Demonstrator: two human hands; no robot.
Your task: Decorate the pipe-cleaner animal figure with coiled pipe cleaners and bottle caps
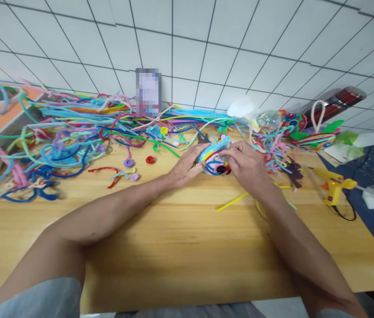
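Note:
A small craft piece [214,154] wrapped in blue, red and yellow pipe cleaners, with a round black and pink eye at its lower side, is held above the wooden table [173,247]. On its left side my left hand [188,165] grips it, thumb toward the front. My right hand [245,163] is closed at its right side, thumb and fingers pinched against the upper right part. What lies between those fingertips is too small to tell. A yellow pipe cleaner [232,202] lies just below my right hand.
Many coloured pipe cleaners [74,145] spread along the wall side. A phone [149,92] leans on the tiled wall [190,44]. A red coil [150,159] lies left of the hands. At right are a yellow glue gun [334,185], a finished-looking colourful fish [318,140] and a dark red flask [336,106].

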